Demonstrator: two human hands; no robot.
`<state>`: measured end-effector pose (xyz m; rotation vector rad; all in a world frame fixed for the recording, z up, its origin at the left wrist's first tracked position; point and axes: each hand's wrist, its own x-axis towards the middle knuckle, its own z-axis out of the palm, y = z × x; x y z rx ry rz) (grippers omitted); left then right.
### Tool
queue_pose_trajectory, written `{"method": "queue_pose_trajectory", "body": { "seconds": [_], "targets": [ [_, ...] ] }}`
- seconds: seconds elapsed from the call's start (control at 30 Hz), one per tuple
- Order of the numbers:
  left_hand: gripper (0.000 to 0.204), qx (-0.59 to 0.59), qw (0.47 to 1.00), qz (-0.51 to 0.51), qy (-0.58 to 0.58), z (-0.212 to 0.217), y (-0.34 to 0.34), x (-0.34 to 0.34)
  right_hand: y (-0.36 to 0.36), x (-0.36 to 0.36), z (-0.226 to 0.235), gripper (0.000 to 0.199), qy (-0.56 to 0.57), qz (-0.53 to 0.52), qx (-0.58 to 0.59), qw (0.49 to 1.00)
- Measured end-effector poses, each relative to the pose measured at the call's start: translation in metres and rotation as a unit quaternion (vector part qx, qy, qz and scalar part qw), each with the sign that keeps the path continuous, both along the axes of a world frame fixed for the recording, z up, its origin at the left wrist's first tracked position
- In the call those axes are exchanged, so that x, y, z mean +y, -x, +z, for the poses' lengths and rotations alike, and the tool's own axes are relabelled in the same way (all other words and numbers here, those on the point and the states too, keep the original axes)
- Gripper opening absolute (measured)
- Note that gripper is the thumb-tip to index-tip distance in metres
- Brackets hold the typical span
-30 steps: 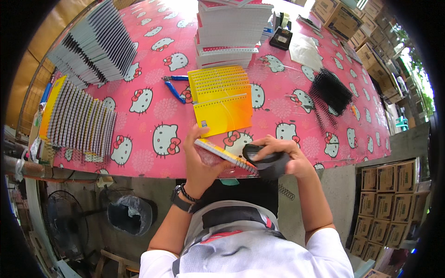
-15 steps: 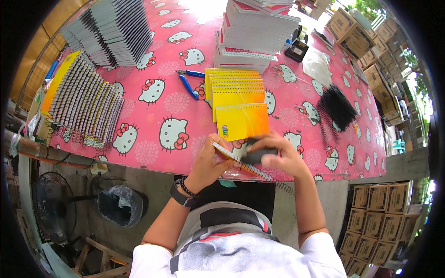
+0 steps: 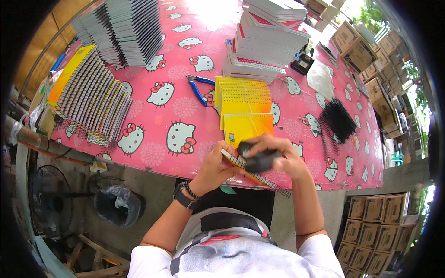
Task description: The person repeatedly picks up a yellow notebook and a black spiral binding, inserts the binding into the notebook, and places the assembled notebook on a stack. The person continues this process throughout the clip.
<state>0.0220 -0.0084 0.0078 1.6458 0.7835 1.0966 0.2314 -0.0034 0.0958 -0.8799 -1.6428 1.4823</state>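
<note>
My left hand (image 3: 217,167) pinches a notebook (image 3: 255,178) by its spine, fingers wrapped round one end, over the table's front edge. A wire coil (image 3: 282,191) threads the punched holes, and its loose tail sticks out past the notebook's lower right end. My right hand (image 3: 286,156) grips a black rounded tool (image 3: 262,161) pressed close against the spine; blur hides the exact contact and the tool's kind. Just beyond both hands lies a yellow-orange punched notebook (image 3: 248,127), in front of an overlapping row of similar yellow notebooks (image 3: 245,95).
Blue-handled cutters (image 3: 198,90) lie left of the yellow row. Coil-bound notebooks (image 3: 90,95) stack at left, grey ones (image 3: 132,34) behind. Tall white punched stacks (image 3: 264,46) stand at the back. Black loose coils (image 3: 340,120) lie right. A lined bin (image 3: 119,206) stands below.
The black tool has shifted slightly along the spine toward my left hand. My left hand keeps its hold on the notebook. The whole view has shifted a little.
</note>
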Motion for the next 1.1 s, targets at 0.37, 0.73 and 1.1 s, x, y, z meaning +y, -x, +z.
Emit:
{"method": "queue_pose_trajectory", "body": {
  "seconds": [0.37,0.73,1.1],
  "targets": [
    [0.041,0.045,0.998,0.008,-0.039,0.004,0.001,-0.001,-0.008,0.009,-0.017,0.046,-0.194,-0.275,-0.282,0.898],
    [0.021,-0.047,0.998,0.03,-0.004,0.046,-0.02,0.002,0.007,-0.041,0.026,0.028,-0.164,-0.227,-0.195,0.94],
    [0.021,-0.045,0.994,0.077,-0.07,0.065,-0.013,-0.012,0.026,-0.032,0.026,0.022,-0.249,-0.217,-0.122,0.936]
  ]
}}
